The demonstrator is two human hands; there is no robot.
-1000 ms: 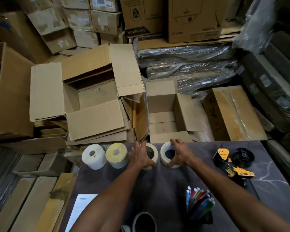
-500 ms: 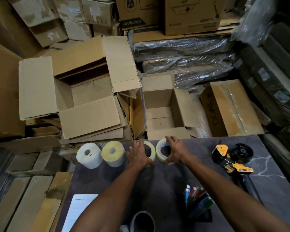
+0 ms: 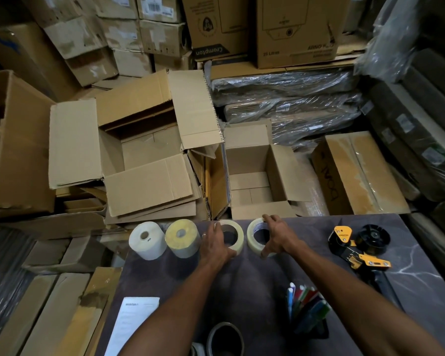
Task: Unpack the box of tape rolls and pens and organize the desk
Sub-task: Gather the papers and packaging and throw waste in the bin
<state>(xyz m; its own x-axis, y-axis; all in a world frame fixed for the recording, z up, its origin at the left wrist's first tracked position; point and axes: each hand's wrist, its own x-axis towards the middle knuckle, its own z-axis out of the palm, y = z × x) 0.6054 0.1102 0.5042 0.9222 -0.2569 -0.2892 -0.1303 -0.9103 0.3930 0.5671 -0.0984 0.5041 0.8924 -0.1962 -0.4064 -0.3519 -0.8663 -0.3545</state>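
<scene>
Two clear tape rolls lie flat near the dark desk's (image 3: pixel 254 283) far edge. My left hand (image 3: pixel 215 246) grips the left tape roll (image 3: pixel 235 233) from its left side. My right hand (image 3: pixel 276 237) holds the right tape roll (image 3: pixel 254 236), fingers over its far rim and thumb at its near side. Left of them stand a white label roll (image 3: pixel 147 240) and a yellow label roll (image 3: pixel 182 237). A holder of coloured pens (image 3: pixel 307 308) stands near my right forearm. The small open box (image 3: pixel 252 176) beyond the desk looks empty.
A yellow and black tape dispenser (image 3: pixel 357 249) lies at the desk's right. Another tape roll (image 3: pixel 225 339) and a white paper sheet (image 3: pixel 132 325) sit at the near edge. Open and flattened cardboard boxes (image 3: pixel 139 160) and wrapped stacks (image 3: pixel 288 98) crowd the floor beyond.
Both hands stay on the two clear tape rolls. The rolls now sit a little further apart, roughly in line with the label rolls.
</scene>
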